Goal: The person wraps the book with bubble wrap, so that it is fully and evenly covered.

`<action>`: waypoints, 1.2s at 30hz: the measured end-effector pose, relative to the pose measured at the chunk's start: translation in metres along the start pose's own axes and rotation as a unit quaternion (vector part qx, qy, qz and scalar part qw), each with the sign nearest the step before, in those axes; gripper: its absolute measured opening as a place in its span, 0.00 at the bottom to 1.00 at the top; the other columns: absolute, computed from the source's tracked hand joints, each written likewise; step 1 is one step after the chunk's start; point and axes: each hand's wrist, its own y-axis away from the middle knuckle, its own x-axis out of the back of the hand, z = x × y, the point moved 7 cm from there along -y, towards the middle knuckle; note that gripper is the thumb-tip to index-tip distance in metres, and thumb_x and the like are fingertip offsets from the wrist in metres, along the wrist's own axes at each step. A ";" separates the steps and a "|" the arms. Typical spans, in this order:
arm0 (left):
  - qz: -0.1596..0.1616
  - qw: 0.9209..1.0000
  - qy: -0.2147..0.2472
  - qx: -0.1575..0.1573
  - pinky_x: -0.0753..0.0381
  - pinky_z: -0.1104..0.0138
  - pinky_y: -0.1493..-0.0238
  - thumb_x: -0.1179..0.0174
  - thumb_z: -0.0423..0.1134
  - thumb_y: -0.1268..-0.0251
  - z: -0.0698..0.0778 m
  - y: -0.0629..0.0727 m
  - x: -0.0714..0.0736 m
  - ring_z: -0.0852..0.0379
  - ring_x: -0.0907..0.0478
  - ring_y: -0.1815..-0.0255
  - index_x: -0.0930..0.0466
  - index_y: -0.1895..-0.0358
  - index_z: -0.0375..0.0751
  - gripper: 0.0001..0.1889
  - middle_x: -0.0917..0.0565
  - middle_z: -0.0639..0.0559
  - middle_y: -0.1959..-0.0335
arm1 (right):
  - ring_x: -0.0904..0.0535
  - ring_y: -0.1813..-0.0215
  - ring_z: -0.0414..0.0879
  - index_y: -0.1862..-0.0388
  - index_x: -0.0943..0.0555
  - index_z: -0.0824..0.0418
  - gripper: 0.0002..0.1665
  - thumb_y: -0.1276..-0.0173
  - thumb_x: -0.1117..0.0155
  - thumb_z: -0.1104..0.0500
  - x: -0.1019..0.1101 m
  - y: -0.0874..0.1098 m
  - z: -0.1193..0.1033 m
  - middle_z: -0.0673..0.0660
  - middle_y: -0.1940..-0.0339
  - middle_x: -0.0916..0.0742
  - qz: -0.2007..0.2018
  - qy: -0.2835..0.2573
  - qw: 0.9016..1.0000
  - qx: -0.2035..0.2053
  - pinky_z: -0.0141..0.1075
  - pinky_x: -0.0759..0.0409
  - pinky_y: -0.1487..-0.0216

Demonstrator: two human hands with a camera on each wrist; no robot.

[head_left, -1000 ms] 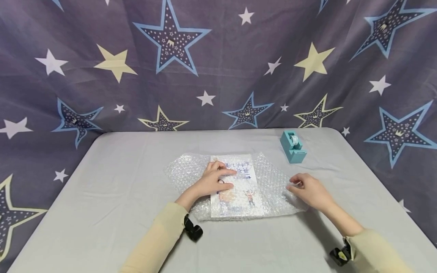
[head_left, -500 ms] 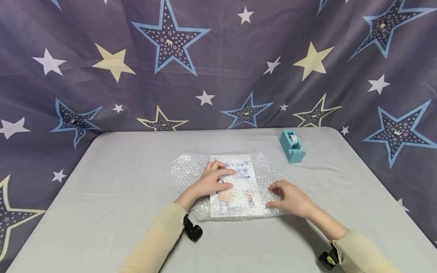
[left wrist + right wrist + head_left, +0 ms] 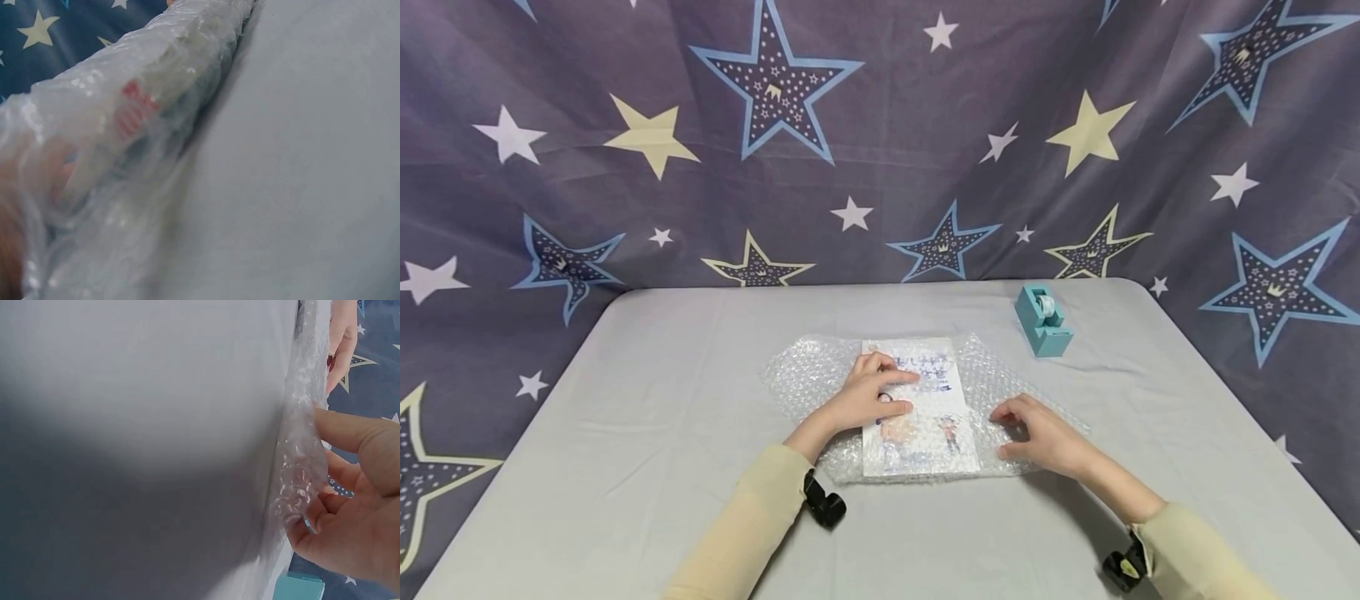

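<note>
A thin book (image 3: 925, 433) with a white cover, blue lettering and small drawn figures lies under clear bubble wrap (image 3: 808, 371) on the table. On the book's left half rests my left hand (image 3: 867, 396), thumb and index finger spread across the cover. Beside the book's right edge, my right hand (image 3: 1045, 437) touches the loose right flap of wrap, its thumb and bent fingers apart. In the right wrist view those fingers (image 3: 340, 430) rest at the puffed edge of the wrap. The book's spine (image 3: 169, 103) shows through the plastic in the left wrist view.
Behind and to the right of the wrap stands a teal tape dispenser (image 3: 1045, 323) with a roll of clear tape. A grey cloth covers the table (image 3: 662, 400). A dark star-patterned curtain (image 3: 880, 125) hangs along the back and sides.
My right hand has moved left from the wrap's outer right edge to near the book's right edge, its fingers spreading apart. The left hand has stayed in place on the book.
</note>
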 end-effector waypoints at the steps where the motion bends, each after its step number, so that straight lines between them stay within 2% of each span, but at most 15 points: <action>1: 0.000 1.000 0.001 -0.001 0.43 0.50 0.41 0.40 0.52 0.44 0.000 0.000 0.000 0.51 0.47 0.44 0.26 0.43 0.58 0.23 0.35 0.53 0.49 | 0.25 0.54 0.49 0.56 0.23 0.62 0.23 0.52 0.29 0.59 0.001 0.001 0.000 0.55 0.57 0.21 -0.001 0.000 1.000 0.002 0.45 0.27 0.50; 5: -0.002 1.000 0.007 -0.003 0.43 0.49 0.41 0.40 0.52 0.44 0.001 0.001 0.000 0.51 0.47 0.43 0.26 0.43 0.57 0.23 0.35 0.52 0.49 | 0.26 0.54 0.50 0.55 0.23 0.61 0.23 0.51 0.29 0.59 0.004 0.005 0.002 0.55 0.56 0.22 -0.003 0.006 1.000 0.001 0.45 0.27 0.50; 10: -0.004 1.000 0.009 -0.006 0.44 0.49 0.40 0.40 0.52 0.44 0.002 0.000 0.000 0.51 0.47 0.43 0.26 0.43 0.57 0.23 0.35 0.52 0.49 | 0.27 0.57 0.47 0.56 0.23 0.61 0.23 0.52 0.28 0.60 0.011 0.014 0.010 0.54 0.58 0.22 0.011 0.015 1.000 -0.005 0.41 0.27 0.54; 16: 0.003 1.000 -0.002 -0.005 0.43 0.49 0.41 0.40 0.52 0.44 0.001 0.000 0.002 0.51 0.46 0.43 0.26 0.43 0.57 0.23 0.35 0.53 0.49 | 0.26 0.56 0.48 0.54 0.23 0.63 0.24 0.51 0.29 0.58 0.016 0.018 0.015 0.55 0.57 0.21 0.019 -0.004 1.000 -0.009 0.40 0.26 0.54; 20: 0.002 1.000 -0.005 -0.004 0.42 0.49 0.42 0.40 0.53 0.44 0.000 0.000 0.000 0.51 0.46 0.43 0.26 0.43 0.58 0.23 0.35 0.53 0.49 | 0.25 0.56 0.51 0.53 0.24 0.65 0.24 0.47 0.31 0.56 0.027 0.020 0.019 0.57 0.57 0.19 0.038 -0.016 0.999 -0.022 0.41 0.24 0.57; 27: 0.002 1.000 0.000 0.000 0.42 0.49 0.42 0.40 0.54 0.44 -0.001 0.000 0.000 0.51 0.46 0.44 0.26 0.43 0.59 0.23 0.35 0.53 0.49 | 0.24 0.57 0.54 0.55 0.24 0.69 0.21 0.44 0.34 0.59 0.051 0.026 0.035 0.61 0.59 0.19 0.077 0.021 0.996 -0.043 0.47 0.25 0.57; 31: 0.002 1.000 0.005 -0.001 0.42 0.49 0.41 0.40 0.54 0.45 0.000 0.000 0.000 0.51 0.46 0.44 0.26 0.43 0.59 0.23 0.35 0.53 0.49 | 0.24 0.57 0.55 0.56 0.24 0.70 0.21 0.45 0.34 0.59 0.055 0.032 0.047 0.63 0.60 0.19 0.075 0.040 0.994 -0.071 0.49 0.26 0.56; 36: 0.002 1.000 0.003 -0.004 0.43 0.49 0.41 0.40 0.54 0.44 0.000 0.001 0.000 0.51 0.47 0.43 0.26 0.43 0.59 0.23 0.35 0.53 0.49 | 0.24 0.62 0.51 0.58 0.24 0.70 0.22 0.47 0.32 0.57 0.056 0.036 0.059 0.60 0.64 0.18 0.066 0.056 0.992 -0.097 0.45 0.26 0.60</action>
